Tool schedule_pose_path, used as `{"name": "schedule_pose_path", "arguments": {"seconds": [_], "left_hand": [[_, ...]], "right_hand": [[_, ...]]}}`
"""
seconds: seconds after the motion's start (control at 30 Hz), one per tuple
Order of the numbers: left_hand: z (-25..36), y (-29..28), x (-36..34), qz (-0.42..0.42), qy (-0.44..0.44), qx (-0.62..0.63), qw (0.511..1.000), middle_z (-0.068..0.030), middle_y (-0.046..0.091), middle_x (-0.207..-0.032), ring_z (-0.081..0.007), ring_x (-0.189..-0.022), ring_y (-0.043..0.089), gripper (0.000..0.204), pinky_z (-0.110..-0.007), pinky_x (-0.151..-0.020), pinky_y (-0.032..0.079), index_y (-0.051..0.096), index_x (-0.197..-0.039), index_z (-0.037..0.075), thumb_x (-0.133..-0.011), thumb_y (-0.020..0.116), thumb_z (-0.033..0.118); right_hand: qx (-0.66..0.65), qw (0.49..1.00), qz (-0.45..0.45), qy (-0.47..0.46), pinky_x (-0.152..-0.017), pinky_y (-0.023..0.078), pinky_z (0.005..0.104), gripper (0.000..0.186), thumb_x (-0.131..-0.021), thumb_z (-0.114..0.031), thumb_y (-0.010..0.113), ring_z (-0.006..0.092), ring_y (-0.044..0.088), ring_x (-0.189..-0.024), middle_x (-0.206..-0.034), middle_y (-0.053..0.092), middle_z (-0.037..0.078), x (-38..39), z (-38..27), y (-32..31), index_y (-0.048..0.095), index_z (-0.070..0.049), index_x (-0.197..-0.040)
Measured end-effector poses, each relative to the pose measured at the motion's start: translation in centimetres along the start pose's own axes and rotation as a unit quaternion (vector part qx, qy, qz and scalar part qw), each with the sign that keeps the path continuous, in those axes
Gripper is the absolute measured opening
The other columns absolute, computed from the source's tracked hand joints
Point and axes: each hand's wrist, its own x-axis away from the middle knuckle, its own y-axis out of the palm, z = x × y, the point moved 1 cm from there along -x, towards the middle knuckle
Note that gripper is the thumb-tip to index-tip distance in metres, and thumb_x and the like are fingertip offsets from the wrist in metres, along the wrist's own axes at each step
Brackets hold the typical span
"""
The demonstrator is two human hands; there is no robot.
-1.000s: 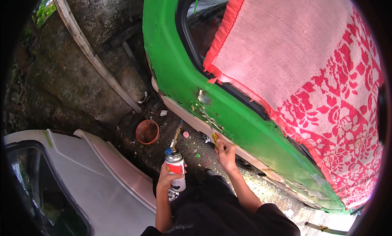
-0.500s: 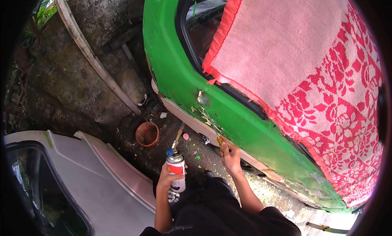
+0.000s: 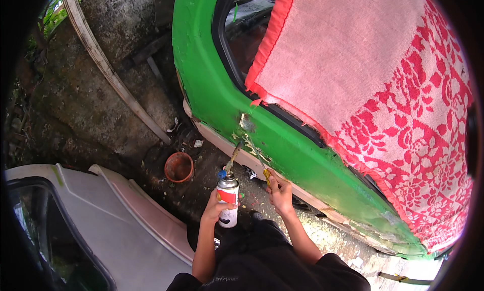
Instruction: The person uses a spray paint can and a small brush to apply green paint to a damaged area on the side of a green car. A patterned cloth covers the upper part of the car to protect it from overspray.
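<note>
My left hand [image 3: 216,208] is wrapped round the white-and-red canister of a gas blowtorch [image 3: 228,216]. It stands upright, with its blue knob and metal nozzle angled toward the lower side of the green car [image 3: 206,84]. No flame can be made out. In my right hand [image 3: 280,195] is a screwdriver [image 3: 267,176] with a yellow handle. Its thin shaft reaches to the car's chipped paint, just below a bare greyish patch [image 3: 247,122]. Whether the tip touches the panel is too small to tell. Around it the green paint is flaked and pale.
A pink-and-red floral towel [image 3: 348,59] covers the green car's window area. A grey car body [image 3: 126,220] stands close on my left. An orange-brown pot [image 3: 179,167] sits on the littered ground, and a long curved strip [image 3: 111,64] leans by the wall.
My left hand has brought the blowtorch up and to the right, its nozzle now closer to the chipped paint. My right hand keeps the screwdriver at nearly the same spot on the panel.
</note>
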Motion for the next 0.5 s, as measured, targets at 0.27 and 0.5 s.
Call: {"name": "schedule_pose_path", "arguments": {"seconds": [0.27,0.5], "left_hand": [[-0.3,-0.1,0.3,0.004,0.002,-0.017,1.000,-0.0147,0.072,-0.103,-0.0256,-0.083,0.073,0.070,-0.040,-0.076,0.060,0.058,-0.125,0.003,-0.059,0.080,-0.001],[-0.2,0.1,0.8,0.013,0.003,-0.013,1.000,-0.0141,0.072,-0.103,-0.0249,-0.083,0.073,0.069,-0.039,-0.076,0.060,0.059,-0.124,0.004,-0.058,0.080,-0.001]], "right_hand": [[-0.029,1.000,0.000,0.012,-0.041,0.028,0.0236,0.040,-0.111,-0.027,0.051,0.0032,0.033,-0.045,-0.068,0.050,-0.002,0.5,0.1,0.7,0.058,-0.011,-0.148],[0.005,1.000,0.013,0.017,-0.040,0.026,0.0234,0.040,-0.111,-0.028,0.052,0.0031,0.032,-0.045,-0.067,0.050,-0.001,0.0,1.1,0.7,0.059,-0.010,-0.146]]}}
